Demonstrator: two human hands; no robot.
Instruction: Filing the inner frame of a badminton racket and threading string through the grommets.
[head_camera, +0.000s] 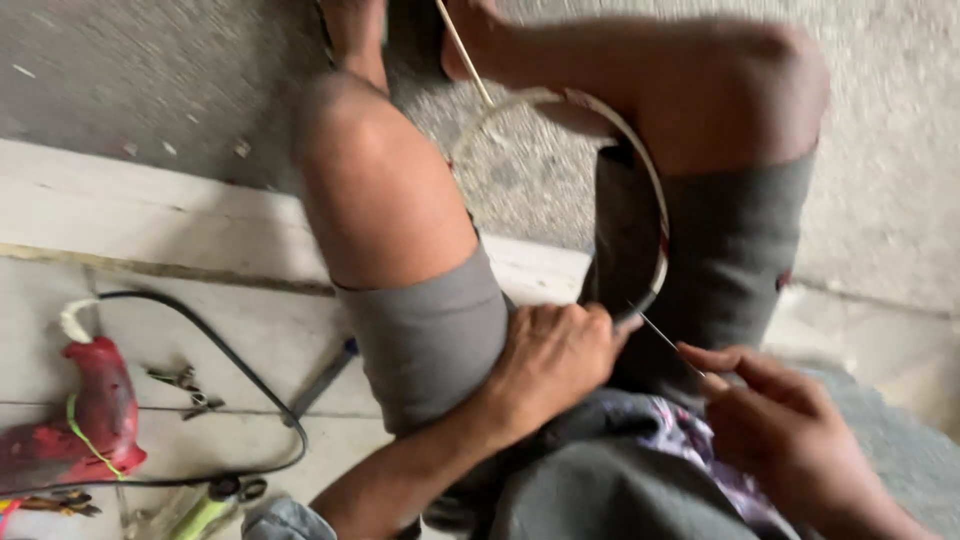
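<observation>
Head view, looking down on bare knees and grey shorts: the left hand (550, 360) is clenched around the lower edge of a thin bent hoop (655, 190) — a pale ring curving up between the knees. The right hand (770, 420) pinches a fine needle (665, 338), its tip just beside the hoop near the left fingers. On the floor (180, 230) to the left lie a red power tool (90, 415), a black cord (240, 370) and small pliers (185, 385).

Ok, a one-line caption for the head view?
Seated person's left hand grips a curved hoop; right hand pinches a thin wire.
</observation>
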